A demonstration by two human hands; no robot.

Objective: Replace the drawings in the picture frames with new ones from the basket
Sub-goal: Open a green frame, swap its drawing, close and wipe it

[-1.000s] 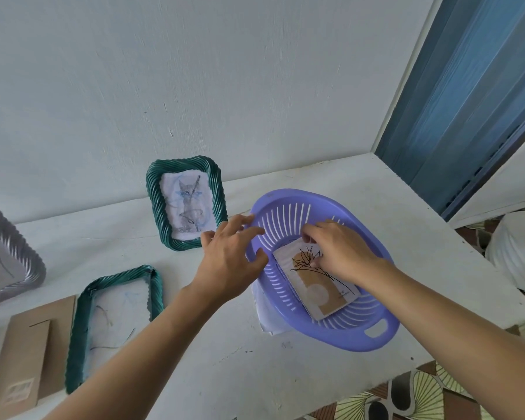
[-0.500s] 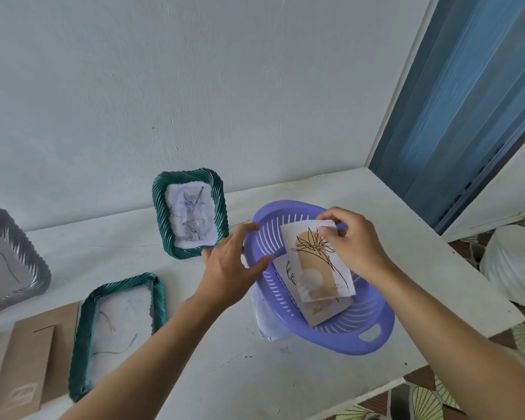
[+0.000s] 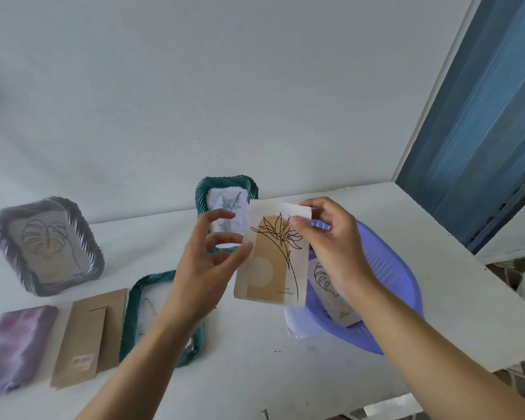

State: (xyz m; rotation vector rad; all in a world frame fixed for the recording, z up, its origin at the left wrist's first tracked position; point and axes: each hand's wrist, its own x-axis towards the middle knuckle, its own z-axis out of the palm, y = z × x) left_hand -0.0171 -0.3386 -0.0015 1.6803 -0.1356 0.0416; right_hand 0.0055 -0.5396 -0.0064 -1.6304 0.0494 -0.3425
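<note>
New drawing (image 3: 273, 262) pinched at top corner by right grip (image 3: 331, 237), clear of basket (image 3: 406, 286) below that grip. Left grip (image 3: 206, 262) curled at drawing's left edge; hold cannot be told. Green frame (image 3: 130, 322) below left grip judged awaiting insert; cat frame (image 3: 225, 184) behind grips not yet changed.

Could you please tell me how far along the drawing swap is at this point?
Done, apparently: the silver frame shows a leaf line drawing like the one in the basket. In hand: the right hand pinches a new drawing, the left hand at its edge; the flat green frame lies beside a cardboard backing. Left: the rear green frame with its cat picture.
</note>
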